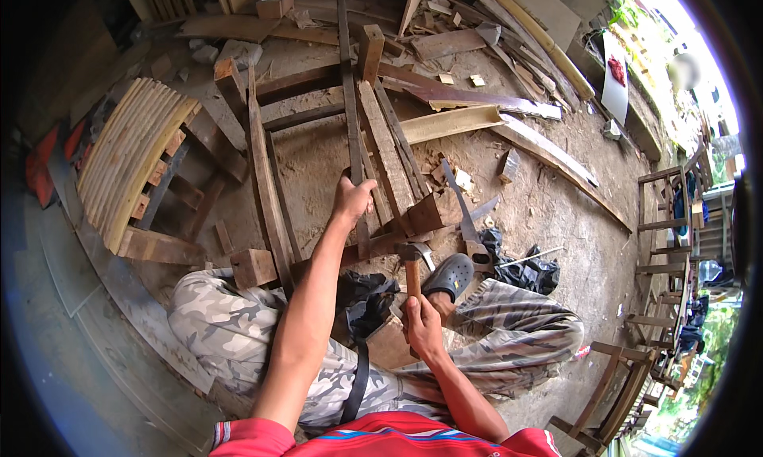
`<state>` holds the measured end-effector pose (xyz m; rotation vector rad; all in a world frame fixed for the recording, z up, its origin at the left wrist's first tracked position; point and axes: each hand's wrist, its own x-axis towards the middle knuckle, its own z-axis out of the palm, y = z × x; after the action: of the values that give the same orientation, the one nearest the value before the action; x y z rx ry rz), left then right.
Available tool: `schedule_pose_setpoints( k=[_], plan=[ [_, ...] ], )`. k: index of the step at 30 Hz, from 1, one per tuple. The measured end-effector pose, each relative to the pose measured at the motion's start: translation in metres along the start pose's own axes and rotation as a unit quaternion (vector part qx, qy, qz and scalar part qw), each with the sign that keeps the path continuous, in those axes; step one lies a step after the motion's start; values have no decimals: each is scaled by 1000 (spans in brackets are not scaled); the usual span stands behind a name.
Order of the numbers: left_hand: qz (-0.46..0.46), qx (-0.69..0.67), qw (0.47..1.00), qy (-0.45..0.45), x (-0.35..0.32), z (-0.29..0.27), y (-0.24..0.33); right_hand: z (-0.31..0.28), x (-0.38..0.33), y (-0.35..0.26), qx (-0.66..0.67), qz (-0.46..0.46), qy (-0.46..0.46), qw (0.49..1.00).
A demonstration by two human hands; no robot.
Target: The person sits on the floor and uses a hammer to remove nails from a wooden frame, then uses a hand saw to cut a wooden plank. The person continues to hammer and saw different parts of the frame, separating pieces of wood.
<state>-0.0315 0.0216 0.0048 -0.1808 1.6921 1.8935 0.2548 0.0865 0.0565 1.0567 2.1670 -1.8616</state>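
Note:
In front of me a wooden frame (387,143) of thick posts and rails lies on the ground. A long dark wooden strip (346,75) runs lengthwise across it, and my left hand (352,200) is closed around the strip near its close end. My right hand (423,327) grips a hammer (412,286) by its wooden handle. The hammer's metal head is up beside the frame's near rail, close to the block-like post end (435,212) on the right. Whether the head touches the wood, I cannot tell.
A handsaw (469,222) lies right of the frame, near black plastic bags (534,273) and my shoe (449,276). A slatted wooden stool (141,159) is at the left. Planks and offcuts (449,44) cover the far ground; wooden frames (664,250) stand along the right.

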Motion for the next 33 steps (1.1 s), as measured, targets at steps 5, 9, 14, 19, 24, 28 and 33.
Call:
schedule_pose_setpoints(
  k=[5,9,14,19,24,28,33],
  plan=[
    [-29,-143,987,-69,-8,-16,1,0,-3,-9,53,82,-25,995],
    [-86,-144,985,-38,-19,-11,8,-1,1,-2,5,22,10,1000],
    [-97,-206,971,-79,-16,-20,-3,-2,6,-11,-69,-10,7,998],
    [-102,-205,970,-78,-20,-13,-1,-3,5,-13,-99,-78,37,991],
    [-104,-225,965,-89,-16,-16,-3,-3,17,-22,-56,-97,27,993],
    [-111,-254,955,-103,-14,-19,-6,-11,17,-44,-59,109,-132,984],
    [-105,-237,961,-96,-12,-16,-5,-12,7,-59,17,62,-55,996]
  ],
)
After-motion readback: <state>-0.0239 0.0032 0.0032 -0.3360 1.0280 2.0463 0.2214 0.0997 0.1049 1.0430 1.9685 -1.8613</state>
